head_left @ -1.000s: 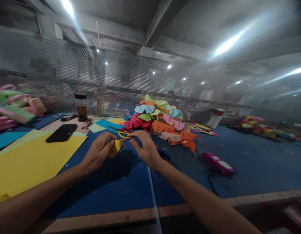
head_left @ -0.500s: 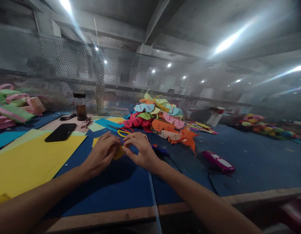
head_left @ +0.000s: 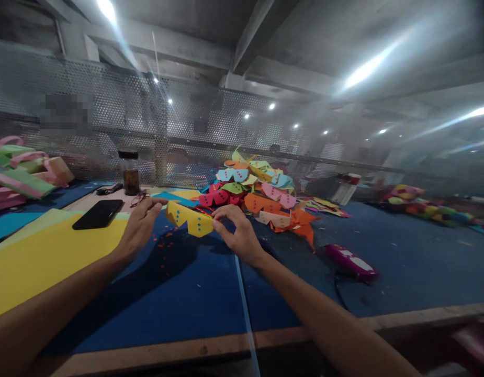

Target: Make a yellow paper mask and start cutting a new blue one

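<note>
A yellow paper mask with dotted holes and a notched lower edge is raised above the blue table, its front facing me. My right hand pinches the mask's right end between thumb and fingers. Just off the left end is my left hand, fingers stretched out and holding nothing. Small orange paper bits are scattered on the table below the mask. Behind it rises a heap of coloured paper masks in pink, green, orange and blue.
Yellow paper sheets lie at left with a black phone on them. A lidded jar stands behind. To the right is a purple power strip with a cable. A mesh screen backs the table.
The yellow mask, earlier mostly hidden between both hands, is now lifted and turned to face me. My left hand has let go and moved left; my right hand keeps hold.
</note>
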Action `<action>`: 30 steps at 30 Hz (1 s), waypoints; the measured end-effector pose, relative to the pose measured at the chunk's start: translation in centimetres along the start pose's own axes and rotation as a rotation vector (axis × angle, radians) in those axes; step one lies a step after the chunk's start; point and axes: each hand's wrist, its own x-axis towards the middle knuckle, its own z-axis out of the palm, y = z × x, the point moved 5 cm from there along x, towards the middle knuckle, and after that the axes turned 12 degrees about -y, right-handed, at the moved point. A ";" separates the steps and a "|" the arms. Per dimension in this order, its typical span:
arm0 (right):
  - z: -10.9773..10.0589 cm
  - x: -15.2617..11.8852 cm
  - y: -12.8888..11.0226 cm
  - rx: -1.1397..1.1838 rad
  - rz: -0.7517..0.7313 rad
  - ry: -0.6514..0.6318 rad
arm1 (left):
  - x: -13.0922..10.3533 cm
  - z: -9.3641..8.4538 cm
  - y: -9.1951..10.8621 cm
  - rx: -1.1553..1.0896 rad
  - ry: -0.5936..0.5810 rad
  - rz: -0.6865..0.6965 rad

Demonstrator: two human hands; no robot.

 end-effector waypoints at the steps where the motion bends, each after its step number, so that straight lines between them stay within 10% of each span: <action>1: 0.0 0.0 0.1 0.011 0.003 0.000 | 0.1 0.1 -0.6 -0.078 -0.007 -0.044; 30: 1.0 -0.6 -1.2 -0.286 -0.120 -0.158 | 0.1 1.1 -2.4 -0.541 -0.028 -0.261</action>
